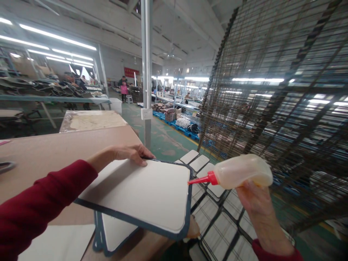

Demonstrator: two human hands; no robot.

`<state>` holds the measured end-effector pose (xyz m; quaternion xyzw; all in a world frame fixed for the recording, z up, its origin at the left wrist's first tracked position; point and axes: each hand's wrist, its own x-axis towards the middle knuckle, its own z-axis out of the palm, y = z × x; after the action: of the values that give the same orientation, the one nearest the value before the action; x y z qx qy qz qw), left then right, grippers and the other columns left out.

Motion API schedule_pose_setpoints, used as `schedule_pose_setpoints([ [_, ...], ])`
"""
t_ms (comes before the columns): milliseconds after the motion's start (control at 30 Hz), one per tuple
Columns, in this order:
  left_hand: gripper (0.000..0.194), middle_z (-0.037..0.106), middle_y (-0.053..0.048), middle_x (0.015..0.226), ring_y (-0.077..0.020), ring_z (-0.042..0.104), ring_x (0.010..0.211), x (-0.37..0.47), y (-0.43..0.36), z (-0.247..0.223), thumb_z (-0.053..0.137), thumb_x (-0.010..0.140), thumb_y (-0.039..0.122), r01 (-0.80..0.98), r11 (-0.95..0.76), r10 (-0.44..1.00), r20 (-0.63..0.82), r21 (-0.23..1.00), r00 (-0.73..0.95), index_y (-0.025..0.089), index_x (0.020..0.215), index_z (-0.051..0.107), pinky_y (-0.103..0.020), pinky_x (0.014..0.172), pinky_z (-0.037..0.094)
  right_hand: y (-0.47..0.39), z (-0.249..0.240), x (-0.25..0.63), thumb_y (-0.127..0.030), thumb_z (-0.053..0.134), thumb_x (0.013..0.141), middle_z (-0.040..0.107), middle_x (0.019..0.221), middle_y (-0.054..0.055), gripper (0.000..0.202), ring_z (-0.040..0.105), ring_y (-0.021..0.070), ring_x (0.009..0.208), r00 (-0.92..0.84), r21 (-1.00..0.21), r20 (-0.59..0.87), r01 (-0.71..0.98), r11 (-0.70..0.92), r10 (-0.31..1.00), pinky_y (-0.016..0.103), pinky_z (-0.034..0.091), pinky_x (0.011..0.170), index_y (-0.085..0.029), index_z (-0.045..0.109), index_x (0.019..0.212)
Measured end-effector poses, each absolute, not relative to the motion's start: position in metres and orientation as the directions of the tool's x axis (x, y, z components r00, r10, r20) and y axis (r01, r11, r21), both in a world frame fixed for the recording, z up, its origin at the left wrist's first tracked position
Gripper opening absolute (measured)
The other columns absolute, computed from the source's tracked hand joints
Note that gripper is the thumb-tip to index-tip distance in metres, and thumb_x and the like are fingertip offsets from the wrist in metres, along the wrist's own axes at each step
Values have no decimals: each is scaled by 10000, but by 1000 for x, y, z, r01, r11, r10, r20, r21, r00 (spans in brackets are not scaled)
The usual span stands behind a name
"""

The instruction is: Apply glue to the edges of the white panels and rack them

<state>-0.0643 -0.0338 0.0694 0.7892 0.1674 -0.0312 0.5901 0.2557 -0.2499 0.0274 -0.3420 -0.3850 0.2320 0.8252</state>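
Note:
My left hand (133, 153) grips the far edge of a white panel (146, 192) with a dark blue border, thumb on top and fingers beneath. The panel is tilted above the table. In my right hand (254, 199) is a translucent squeeze bottle (243, 171) lying nearly sideways, its red nozzle (202, 179) pointing left. The nozzle tip is at the panel's right edge; whether it touches I cannot tell. Under the panel lies another white panel (116, 232) with the same blue border, partly hidden.
A tan worktable (108, 139) spreads to the left, with a white sheet (58, 239) at its near side. Right of it, several dark-edged white panels (217, 217) lie on a wire rack. A tall wire rack (272, 83) leans at right. A pillar (147, 72) stands ahead; people work farther back.

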Motion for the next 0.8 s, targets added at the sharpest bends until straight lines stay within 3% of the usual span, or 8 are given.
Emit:
schedule_pose_setpoints([
  [233, 415, 743, -62, 1009, -235, 680, 872, -67, -31, 66, 716, 758, 344, 285, -222, 239, -232, 932, 943, 148, 1124, 712, -246, 755, 532, -251, 23, 260, -288, 864, 544, 728, 967, -1, 513, 659, 209, 997, 563, -752, 492, -108, 650, 664, 281, 569, 809, -315, 670, 1017],
  [433, 382, 750, -48, 980, -220, 684, 841, -69, -30, 63, 711, 757, 323, 277, -163, 234, -236, 947, 943, 162, 1103, 717, -240, 759, 524, -253, 22, 258, -278, 851, 555, 730, 961, 14, 493, 680, 211, 926, 552, -748, 494, -126, 652, 672, 292, 581, 793, -307, 682, 1018],
  [600, 387, 755, -53, 935, -224, 688, 831, -70, -33, 65, 707, 756, 316, 278, -123, 229, -245, 953, 942, 147, 1104, 713, -254, 774, 529, -257, 25, 253, -290, 854, 532, 712, 1037, 35, 548, 639, 271, 1044, 570, -770, 474, -101, 630, 671, 373, 601, 777, -310, 672, 1049],
  [800, 434, 755, -70, 939, -237, 691, 846, -73, -31, 63, 711, 752, 325, 258, -138, 248, -219, 956, 944, 136, 1143, 695, -272, 786, 539, -260, 29, 248, -332, 843, 550, 705, 1022, 33, 438, 606, 287, 1108, 518, -809, 466, -79, 582, 717, 411, 582, 851, -317, 686, 959],
])
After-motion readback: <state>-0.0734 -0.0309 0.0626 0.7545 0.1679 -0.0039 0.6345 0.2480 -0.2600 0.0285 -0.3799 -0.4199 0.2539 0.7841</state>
